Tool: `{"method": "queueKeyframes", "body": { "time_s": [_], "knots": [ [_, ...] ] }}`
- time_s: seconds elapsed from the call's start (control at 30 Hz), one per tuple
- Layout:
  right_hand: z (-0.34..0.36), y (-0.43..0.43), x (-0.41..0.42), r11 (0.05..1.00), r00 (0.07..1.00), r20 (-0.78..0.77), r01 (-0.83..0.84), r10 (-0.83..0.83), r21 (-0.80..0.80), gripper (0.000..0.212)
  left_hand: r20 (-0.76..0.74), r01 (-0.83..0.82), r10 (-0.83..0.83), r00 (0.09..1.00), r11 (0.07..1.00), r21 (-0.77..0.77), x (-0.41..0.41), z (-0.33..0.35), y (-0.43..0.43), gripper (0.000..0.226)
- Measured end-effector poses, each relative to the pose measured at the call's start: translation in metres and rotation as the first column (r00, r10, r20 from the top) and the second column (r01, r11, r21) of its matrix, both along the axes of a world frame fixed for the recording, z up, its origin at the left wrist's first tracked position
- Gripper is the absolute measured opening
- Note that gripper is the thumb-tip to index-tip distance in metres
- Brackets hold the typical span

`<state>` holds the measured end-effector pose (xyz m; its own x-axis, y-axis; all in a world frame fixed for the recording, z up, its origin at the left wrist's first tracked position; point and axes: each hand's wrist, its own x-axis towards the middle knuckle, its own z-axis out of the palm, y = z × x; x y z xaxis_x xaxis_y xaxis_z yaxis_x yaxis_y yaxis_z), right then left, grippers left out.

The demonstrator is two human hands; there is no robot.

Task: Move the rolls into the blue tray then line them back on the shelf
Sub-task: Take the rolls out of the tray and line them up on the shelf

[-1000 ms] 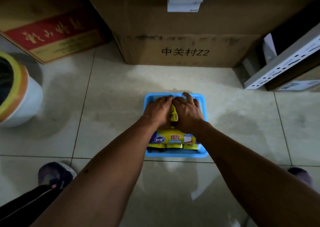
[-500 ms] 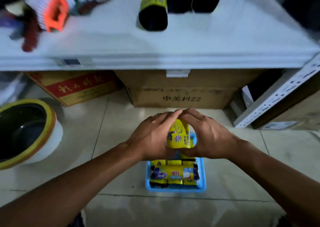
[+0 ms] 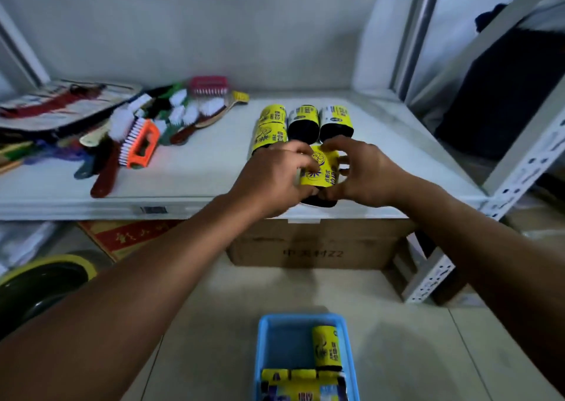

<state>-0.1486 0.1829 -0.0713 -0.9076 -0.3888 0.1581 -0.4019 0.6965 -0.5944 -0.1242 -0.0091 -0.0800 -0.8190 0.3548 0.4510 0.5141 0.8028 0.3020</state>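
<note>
Both hands hold a yellow-labelled black roll [image 3: 321, 171] at the front edge of the white shelf [image 3: 189, 183]. My left hand [image 3: 275, 177] grips its left side and my right hand [image 3: 363, 171] grips its right side. Just behind it, several more rolls [image 3: 302, 122] lie in a row on the shelf, their dark ends facing me. On the floor below sits the blue tray [image 3: 260, 354], holding one roll [image 3: 325, 348] lengthwise and others laid across at its near end.
A heap of scrub brushes [image 3: 140, 131] covers the shelf's left half. Under the shelf stand a cardboard box [image 3: 315, 247] and a red carton [image 3: 122, 235]. A round pot [image 3: 39, 287] sits on the floor at left. A perforated metal upright [image 3: 526, 162] rises at right.
Both hands lifted a roll out of the blue tray and carried it up to the shelf's front edge. My view rose from the floor to the shelf.
</note>
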Motion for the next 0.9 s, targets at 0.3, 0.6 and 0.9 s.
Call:
{"method": "queueKeyframes", "body": {
  "time_s": [0.3,0.6,0.9],
  "knots": [
    [-0.008,-0.018,-0.032,0.988,0.985,-0.101,0.144,-0.139,0.047,0.061,-0.210,-0.343,0.369,0.905,0.928,0.147,-0.029,-0.027,-0.013,0.045],
    [-0.019,-0.040,-0.036,0.961,0.939,-0.215,0.278,-0.270,0.008,0.043,0.110,-0.436,0.422,0.900,0.860,0.266,-0.051,-0.041,-0.051,0.039],
    [-0.025,-0.049,-0.038,0.948,0.915,-0.264,0.318,-0.304,0.012,0.040,0.128,-0.409,0.390,0.912,0.835,0.367,-0.054,-0.045,-0.051,0.033]
  ]
}}
